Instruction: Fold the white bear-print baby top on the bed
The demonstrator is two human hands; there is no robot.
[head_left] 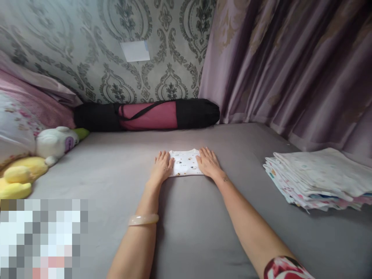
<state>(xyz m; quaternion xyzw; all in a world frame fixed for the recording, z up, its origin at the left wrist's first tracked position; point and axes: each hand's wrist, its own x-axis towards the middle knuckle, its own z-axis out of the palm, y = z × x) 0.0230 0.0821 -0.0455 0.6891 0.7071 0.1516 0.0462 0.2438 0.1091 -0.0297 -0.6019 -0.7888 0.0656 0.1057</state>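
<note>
A white garment (186,163) with small printed figures lies folded into a flat rectangle on the grey bed sheet (186,221). My left hand (162,166) rests flat over its left edge, fingers stretched out and pointing away from me. Over the right edge lies my right hand (208,161), also flat with its fingers apart. Both palms face down, and part of the cloth under them is hidden. A pale bangle (143,220) circles my left forearm.
To the right is a stack of folded printed cloths (316,178). A long black and pink bag (148,115) lies against the wall. Plush toys (55,143) sit at the left by a floral pillow (14,128). Purple curtains (276,69) hang on the right. The lower left corner is pixelated.
</note>
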